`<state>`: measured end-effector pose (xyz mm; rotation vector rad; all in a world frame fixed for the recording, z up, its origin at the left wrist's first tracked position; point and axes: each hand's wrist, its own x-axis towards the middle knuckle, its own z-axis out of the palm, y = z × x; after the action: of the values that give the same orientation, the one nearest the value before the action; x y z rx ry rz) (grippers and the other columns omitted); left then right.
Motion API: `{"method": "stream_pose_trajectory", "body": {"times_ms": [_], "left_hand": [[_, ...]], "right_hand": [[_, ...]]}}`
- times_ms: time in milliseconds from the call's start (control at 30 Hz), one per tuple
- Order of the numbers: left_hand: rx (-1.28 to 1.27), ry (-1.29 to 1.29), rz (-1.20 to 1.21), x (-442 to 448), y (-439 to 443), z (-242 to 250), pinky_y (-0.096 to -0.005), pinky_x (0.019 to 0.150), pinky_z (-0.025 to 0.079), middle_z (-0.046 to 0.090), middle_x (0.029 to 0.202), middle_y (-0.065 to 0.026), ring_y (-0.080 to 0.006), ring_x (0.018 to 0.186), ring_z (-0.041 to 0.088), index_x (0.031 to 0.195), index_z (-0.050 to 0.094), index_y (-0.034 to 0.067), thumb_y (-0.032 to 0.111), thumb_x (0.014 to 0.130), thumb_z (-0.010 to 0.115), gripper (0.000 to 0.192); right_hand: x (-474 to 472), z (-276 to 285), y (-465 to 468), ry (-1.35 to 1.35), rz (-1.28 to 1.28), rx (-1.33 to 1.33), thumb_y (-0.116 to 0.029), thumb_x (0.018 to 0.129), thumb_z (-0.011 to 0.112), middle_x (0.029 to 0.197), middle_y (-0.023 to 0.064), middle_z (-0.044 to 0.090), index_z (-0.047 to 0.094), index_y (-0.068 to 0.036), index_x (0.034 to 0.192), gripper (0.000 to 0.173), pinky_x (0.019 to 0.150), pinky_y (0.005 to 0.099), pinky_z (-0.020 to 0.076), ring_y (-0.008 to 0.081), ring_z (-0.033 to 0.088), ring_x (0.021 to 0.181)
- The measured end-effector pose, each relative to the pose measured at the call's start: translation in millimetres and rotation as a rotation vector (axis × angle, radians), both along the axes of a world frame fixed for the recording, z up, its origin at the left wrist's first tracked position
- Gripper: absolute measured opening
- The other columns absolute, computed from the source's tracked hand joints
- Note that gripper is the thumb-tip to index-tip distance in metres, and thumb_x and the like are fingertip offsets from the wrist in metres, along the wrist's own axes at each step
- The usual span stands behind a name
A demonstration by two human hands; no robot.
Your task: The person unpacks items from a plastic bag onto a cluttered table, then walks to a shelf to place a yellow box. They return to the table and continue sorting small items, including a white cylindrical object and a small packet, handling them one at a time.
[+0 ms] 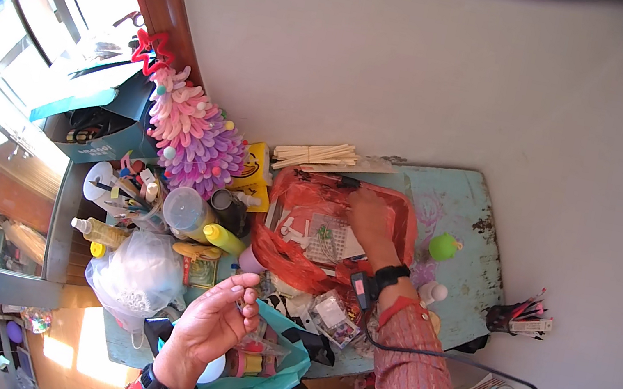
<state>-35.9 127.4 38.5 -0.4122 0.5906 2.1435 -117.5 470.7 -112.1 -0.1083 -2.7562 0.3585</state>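
Note:
My right hand (370, 220) reaches into a tray lined with a red plastic bag (298, 267). Its fingertips are at the far side, close to a small black object (349, 183); whether they grip anything is hidden. Inside the tray lie a white perforated sheet (323, 253), small white pieces (293, 231) and thin green-and-white strands (327, 238). My left hand (217, 321) is raised palm up in front of the tray, its fingers curled towards the thumb. Something small may be between those fingers, but it is too unclear to tell.
A pink and purple fuzzy tree (196, 137) stands back left. Bottles, including a yellow bottle (223, 238), crowd the left. Wooden sticks (316, 155) lie behind the tray. A green balloon-like ball (443, 247) sits right. A teal bag (265, 383) is nearest me; a cable (469, 361) trails from my right wrist.

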Motion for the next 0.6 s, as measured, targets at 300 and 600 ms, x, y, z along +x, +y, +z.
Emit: {"method": "stream_pose_trajectory", "body": {"times_ms": [300, 600], "left_hand": [[-0.019, 0.012, -0.015, 2, -1, 0, -0.0316, 0.071, 0.045, 0.06, 0.091, -0.0042, -0.0172, 0.079, 0.054, 0.121, 0.057, 0.005, 0.011, 0.096, 0.057, 0.026], [-0.007, 0.018, -0.011, 3, -2, 0, -0.0301, 0.072, 0.046, 0.061, 0.092, -0.0042, -0.0166, 0.08, 0.055, 0.122, 0.056, 0.002, 0.01, 0.097, 0.055, 0.026]], "right_hand": [[25, 23, -18, -0.221, -0.037, -0.666, -0.02, 0.084, 0.066, 0.097, 0.0205, 0.069, 0.065, -0.002, 0.098, 0.023, 0.075, 0.044, 0.0534, 0.0363, 0.067, 0.089], [49, -1, -50, -0.543, 0.058, -0.215, -0.029, 0.079, 0.07, 0.091, 0.0213, 0.067, 0.067, -0.003, 0.089, 0.028, 0.077, 0.0486, 0.0517, 0.0392, 0.065, 0.089]]}}
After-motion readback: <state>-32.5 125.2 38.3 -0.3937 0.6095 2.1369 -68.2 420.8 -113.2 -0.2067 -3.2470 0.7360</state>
